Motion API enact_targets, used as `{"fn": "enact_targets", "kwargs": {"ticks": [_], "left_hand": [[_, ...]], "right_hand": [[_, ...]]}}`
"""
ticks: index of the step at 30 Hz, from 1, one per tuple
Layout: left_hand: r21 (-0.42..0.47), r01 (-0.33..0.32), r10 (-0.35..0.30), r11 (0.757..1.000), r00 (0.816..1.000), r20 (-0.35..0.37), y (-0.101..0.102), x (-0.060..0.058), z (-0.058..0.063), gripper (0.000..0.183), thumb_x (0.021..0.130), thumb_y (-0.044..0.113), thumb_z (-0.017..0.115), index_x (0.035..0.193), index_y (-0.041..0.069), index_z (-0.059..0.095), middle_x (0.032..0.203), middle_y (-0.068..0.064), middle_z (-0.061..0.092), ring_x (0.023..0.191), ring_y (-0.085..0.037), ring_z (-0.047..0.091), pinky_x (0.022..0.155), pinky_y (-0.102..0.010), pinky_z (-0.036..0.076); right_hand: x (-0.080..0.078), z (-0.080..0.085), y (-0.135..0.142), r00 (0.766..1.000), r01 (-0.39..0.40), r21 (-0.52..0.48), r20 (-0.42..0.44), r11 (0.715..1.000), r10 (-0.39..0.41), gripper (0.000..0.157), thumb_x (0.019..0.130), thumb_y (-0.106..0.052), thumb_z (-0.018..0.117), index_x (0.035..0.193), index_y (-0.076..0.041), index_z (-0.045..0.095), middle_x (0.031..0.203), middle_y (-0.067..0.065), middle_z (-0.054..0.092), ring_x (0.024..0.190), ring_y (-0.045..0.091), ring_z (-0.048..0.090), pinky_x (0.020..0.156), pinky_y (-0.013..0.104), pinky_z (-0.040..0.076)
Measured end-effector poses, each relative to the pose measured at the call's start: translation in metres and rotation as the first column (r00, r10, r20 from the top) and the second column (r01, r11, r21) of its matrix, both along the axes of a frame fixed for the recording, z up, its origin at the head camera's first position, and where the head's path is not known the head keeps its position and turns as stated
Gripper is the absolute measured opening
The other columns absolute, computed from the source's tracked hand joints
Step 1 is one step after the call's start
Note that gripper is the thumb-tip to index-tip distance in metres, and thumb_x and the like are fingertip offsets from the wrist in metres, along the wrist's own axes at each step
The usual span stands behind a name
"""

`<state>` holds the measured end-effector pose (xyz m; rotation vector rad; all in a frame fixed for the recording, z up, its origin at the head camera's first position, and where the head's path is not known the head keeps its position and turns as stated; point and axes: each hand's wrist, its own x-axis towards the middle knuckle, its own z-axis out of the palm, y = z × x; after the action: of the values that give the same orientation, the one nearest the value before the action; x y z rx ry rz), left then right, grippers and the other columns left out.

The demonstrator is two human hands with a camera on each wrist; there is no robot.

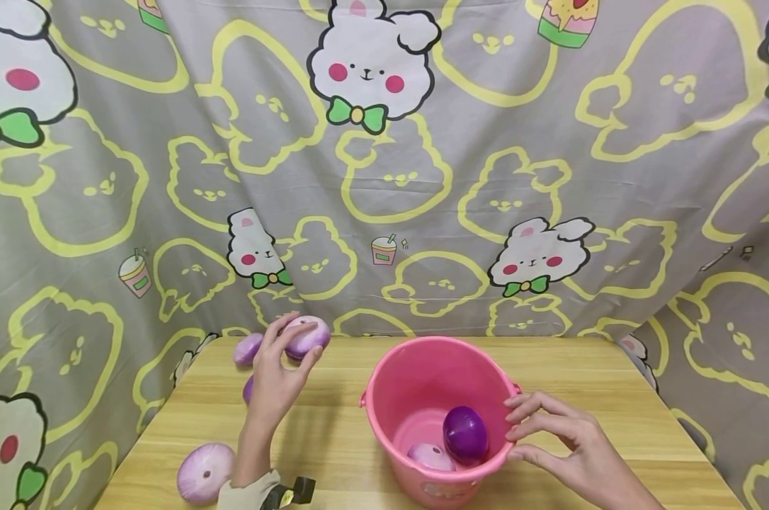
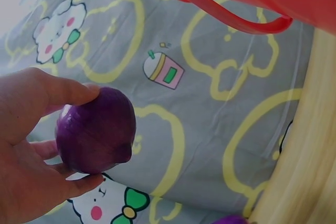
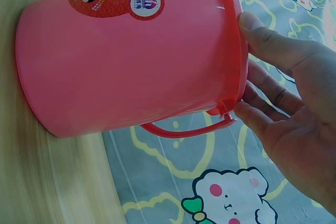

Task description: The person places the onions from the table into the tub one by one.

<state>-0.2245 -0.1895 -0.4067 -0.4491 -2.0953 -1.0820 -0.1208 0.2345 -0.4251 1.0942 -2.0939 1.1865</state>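
Observation:
My left hand (image 1: 281,368) holds a purple onion (image 1: 308,337) in the air over the table's left back part. In the left wrist view, thumb and fingers grip this onion (image 2: 97,132) at its sides, its pointed nub facing away from the palm. The right hand (image 1: 566,435) holds the rim of a pink bucket (image 1: 448,361) on its right side; in the right wrist view the thumb (image 3: 262,35) and fingertips lie at that rim. Inside the bucket are a dark purple onion (image 1: 465,433) and a paler one (image 1: 430,456).
On the wooden table (image 1: 333,425), a pale purple onion (image 1: 204,473) lies at front left. Another onion (image 1: 247,350) sits at back left, and one more (image 1: 248,389) is mostly hidden behind the left hand. A patterned grey cloth (image 1: 423,198) hangs behind the table.

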Motion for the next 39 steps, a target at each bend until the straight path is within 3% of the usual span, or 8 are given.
{"fn": "enact_targets", "kwargs": {"ticks": [4, 8, 16, 25, 33, 39], "left_hand": [[0.002, 0.001, -0.001, 1.0, 1.0, -0.001, 0.0, 0.002, 0.002, 0.037, 0.082, 0.005, 0.086, 0.117, 0.011, 0.076, 0.138, -0.017, 0.059, 0.128, -0.036, 0.056, 0.102, -0.047, 0.044], [0.005, -0.001, 0.001, 1.0, 1.0, -0.004, 0.001, 0.004, 0.005, 0.037, 0.082, 0.006, 0.086, 0.117, 0.012, 0.076, 0.139, -0.013, 0.059, 0.128, -0.035, 0.056, 0.101, -0.049, 0.044], [0.007, -0.004, 0.004, 1.0, 1.0, -0.012, 0.002, 0.008, 0.008, 0.038, 0.082, 0.007, 0.086, 0.118, 0.016, 0.076, 0.14, -0.01, 0.059, 0.128, -0.032, 0.056, 0.102, -0.033, 0.041], [-0.013, -0.012, 0.011, 1.0, 1.0, -0.013, 0.005, 0.015, 0.017, 0.037, 0.084, 0.01, 0.085, 0.119, 0.017, 0.076, 0.141, -0.006, 0.058, 0.129, -0.029, 0.055, 0.103, -0.037, 0.043], [-0.008, -0.003, 0.003, 1.0, 0.998, -0.057, 0.007, 0.022, 0.025, 0.038, 0.082, 0.007, 0.086, 0.118, 0.016, 0.076, 0.14, -0.01, 0.058, 0.13, -0.031, 0.055, 0.104, -0.026, 0.039], [0.003, 0.012, -0.012, 1.0, 0.999, -0.051, 0.009, 0.027, 0.029, 0.038, 0.083, 0.006, 0.086, 0.119, 0.016, 0.076, 0.142, -0.011, 0.058, 0.131, -0.03, 0.054, 0.104, -0.021, 0.039]], "right_hand": [[0.0, 0.0, 0.0, 1.0, -0.004, -0.003, -0.003, 1.0, 0.004, 0.051, 0.067, 0.01, 0.089, 0.103, -0.023, 0.076, 0.11, 0.001, 0.069, 0.119, 0.016, 0.061, 0.105, 0.019, 0.045], [0.0, 0.0, 0.0, 1.0, -0.006, -0.006, -0.001, 1.0, 0.006, 0.05, 0.067, 0.01, 0.089, 0.103, -0.022, 0.076, 0.11, 0.002, 0.069, 0.119, 0.018, 0.061, 0.105, 0.019, 0.045], [0.001, 0.0, 0.0, 1.0, -0.005, -0.01, 0.011, 1.0, 0.005, 0.05, 0.067, 0.011, 0.088, 0.102, -0.022, 0.076, 0.11, 0.002, 0.07, 0.118, 0.017, 0.061, 0.104, 0.019, 0.046], [-0.001, -0.001, 0.0, 1.0, -0.026, -0.022, -0.009, 0.999, 0.026, 0.049, 0.068, 0.011, 0.088, 0.103, -0.021, 0.076, 0.11, 0.003, 0.069, 0.118, 0.02, 0.061, 0.105, 0.019, 0.046], [-0.001, -0.001, -0.001, 1.0, -0.02, -0.022, -0.006, 1.0, 0.019, 0.05, 0.067, 0.011, 0.089, 0.103, -0.021, 0.076, 0.11, 0.003, 0.069, 0.117, 0.02, 0.062, 0.104, 0.019, 0.046], [-0.001, -0.001, -0.001, 0.999, -0.028, -0.021, -0.025, 0.999, 0.027, 0.049, 0.067, 0.01, 0.089, 0.103, -0.021, 0.076, 0.109, 0.002, 0.069, 0.119, 0.018, 0.061, 0.105, 0.019, 0.046]]}}
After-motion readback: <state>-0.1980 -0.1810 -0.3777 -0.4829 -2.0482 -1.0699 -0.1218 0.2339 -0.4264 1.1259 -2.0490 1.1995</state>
